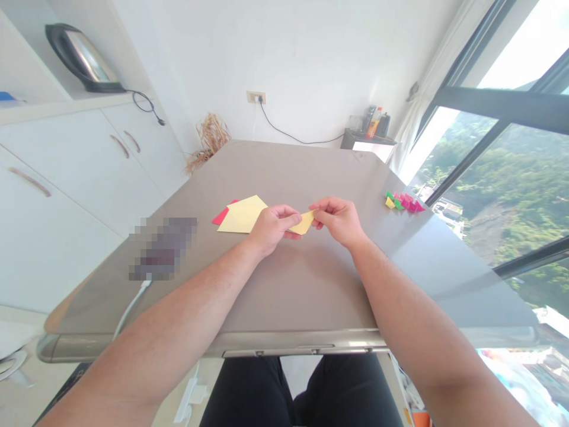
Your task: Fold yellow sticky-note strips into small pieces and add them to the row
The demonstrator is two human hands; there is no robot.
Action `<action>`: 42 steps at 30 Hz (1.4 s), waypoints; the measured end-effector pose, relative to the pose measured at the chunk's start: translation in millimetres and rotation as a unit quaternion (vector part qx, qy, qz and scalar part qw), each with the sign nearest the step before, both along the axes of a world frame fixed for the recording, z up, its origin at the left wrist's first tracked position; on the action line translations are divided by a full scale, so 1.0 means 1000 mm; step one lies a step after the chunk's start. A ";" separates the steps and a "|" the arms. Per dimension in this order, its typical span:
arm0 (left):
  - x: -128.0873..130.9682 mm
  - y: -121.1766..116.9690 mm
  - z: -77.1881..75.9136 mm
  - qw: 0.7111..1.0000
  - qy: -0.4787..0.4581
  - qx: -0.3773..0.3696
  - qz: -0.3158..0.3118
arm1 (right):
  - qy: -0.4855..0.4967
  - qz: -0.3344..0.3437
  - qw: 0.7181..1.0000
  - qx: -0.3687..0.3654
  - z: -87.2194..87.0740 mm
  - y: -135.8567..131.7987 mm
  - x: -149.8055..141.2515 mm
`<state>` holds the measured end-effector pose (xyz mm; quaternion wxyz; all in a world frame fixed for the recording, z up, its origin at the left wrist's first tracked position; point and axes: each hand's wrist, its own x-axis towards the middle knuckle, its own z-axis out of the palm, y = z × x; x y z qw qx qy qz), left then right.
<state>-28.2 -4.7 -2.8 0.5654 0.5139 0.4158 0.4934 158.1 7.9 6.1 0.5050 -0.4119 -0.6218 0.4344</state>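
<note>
Yellow slip (306, 223), one, small, above the middle of the table (293, 284); its left end covered by the left hand (276, 228), so its full outline and any folds there cannot be read. Left fingers closed on it, thumb on top, others beneath; right hand (338, 220), thumb and fingertips pinched at its upper right corner, the other fingers curled. Yellow sheet (242, 214), lying left of the slip, right part hidden behind the left hand; red sheet (221, 217), mostly hidden under it, only a left corner and a strip along the upper edge showing. Phone-shaped item (164, 248), left side of table, blurred into blocks, perhaps a phone; white cable (131, 305) running from its near end, then lost behind the left forearm. Folded pieces (405, 203), a cluster in pink, green and yellow, at the right of the table, too small and crowded to count. Open shelf (82, 102), upper left, holding a black-and-silver appliance (91, 59) with its cord, and a blue item (6, 96) cut off by the frame edge. Cupboard (80, 160), doors shut, contents hidden. Bottle (374, 123), orange inside, on a small stand (368, 140) beyond the table, among dark containers (383, 126), contents not visible.
</note>
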 end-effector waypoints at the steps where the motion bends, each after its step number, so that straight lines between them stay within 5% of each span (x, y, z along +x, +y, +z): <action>1: 0.000 0.000 0.000 1.000 0.003 -0.003 -0.004 | -0.005 0.004 1.000 0.006 0.000 0.000 0.001; 20: -0.006 0.003 -0.001 0.999 -0.002 -0.021 -0.046 | 0.018 0.040 0.999 -0.003 0.003 0.000 0.007; 32: -0.001 0.002 -0.002 0.991 0.055 0.100 0.072 | -0.014 0.004 0.999 -0.030 0.008 -0.003 0.002; 42: -0.002 0.000 -0.001 0.983 0.105 0.127 0.080 | -0.013 -0.001 1.000 -0.017 0.008 -0.005 0.002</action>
